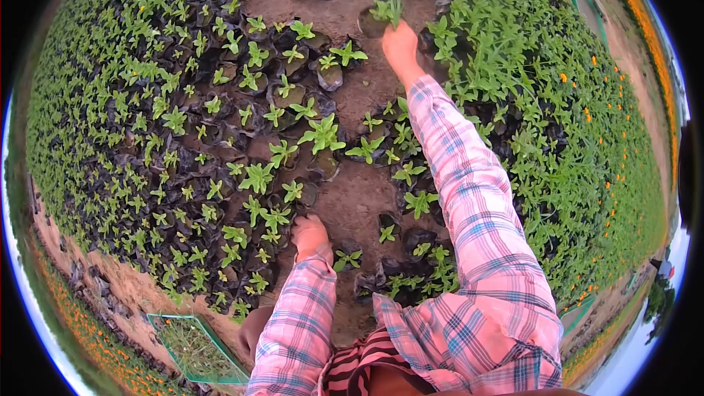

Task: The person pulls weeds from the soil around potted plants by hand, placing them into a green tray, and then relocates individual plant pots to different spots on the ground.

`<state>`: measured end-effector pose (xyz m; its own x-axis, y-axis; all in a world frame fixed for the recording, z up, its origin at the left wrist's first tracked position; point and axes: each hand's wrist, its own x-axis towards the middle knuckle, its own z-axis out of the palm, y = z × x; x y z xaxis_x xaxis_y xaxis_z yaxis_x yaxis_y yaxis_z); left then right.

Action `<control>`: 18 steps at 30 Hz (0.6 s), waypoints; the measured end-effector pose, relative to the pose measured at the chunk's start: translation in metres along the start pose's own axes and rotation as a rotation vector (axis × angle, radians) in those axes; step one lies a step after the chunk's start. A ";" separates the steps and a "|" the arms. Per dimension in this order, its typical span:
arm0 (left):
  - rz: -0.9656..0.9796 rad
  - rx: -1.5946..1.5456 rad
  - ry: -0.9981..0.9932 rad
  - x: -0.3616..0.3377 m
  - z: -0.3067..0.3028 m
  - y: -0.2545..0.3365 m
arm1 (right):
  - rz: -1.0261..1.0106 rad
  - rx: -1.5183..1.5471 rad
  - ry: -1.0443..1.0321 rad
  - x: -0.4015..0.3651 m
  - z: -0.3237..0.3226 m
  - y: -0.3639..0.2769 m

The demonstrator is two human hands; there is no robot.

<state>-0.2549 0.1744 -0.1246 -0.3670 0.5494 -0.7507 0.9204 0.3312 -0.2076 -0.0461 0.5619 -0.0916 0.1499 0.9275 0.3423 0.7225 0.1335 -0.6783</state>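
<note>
My right hand (400,45) is stretched far forward, its fingers closed around the base of a green seedling (389,9) near a round dark pot. Lower down, my left hand (310,235) reaches to the soil at the edge of the potted seedlings, beside a small leafy plant (276,218). Its fingertips are partly hidden among the dark bags and leaves, so whether it holds anything does not show. Both forearms wear pink plaid sleeves.
Seedlings in black bags (213,106) spread across the left. Denser, taller green plants (499,37) grow on the right, with orange flowers beyond. Bare brown soil (359,194) runs down the middle. A green-edged frame (198,348) lies at the lower left.
</note>
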 end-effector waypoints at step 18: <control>-0.049 -0.148 0.148 0.005 0.016 -0.001 | 0.322 0.338 -0.067 0.028 0.054 0.000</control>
<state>-0.2554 0.1646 -0.1377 -0.4369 0.6331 -0.6390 0.8751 0.4636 -0.1390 -0.0784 0.6068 -0.1173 0.2784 0.9595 0.0441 0.3843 -0.0692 -0.9206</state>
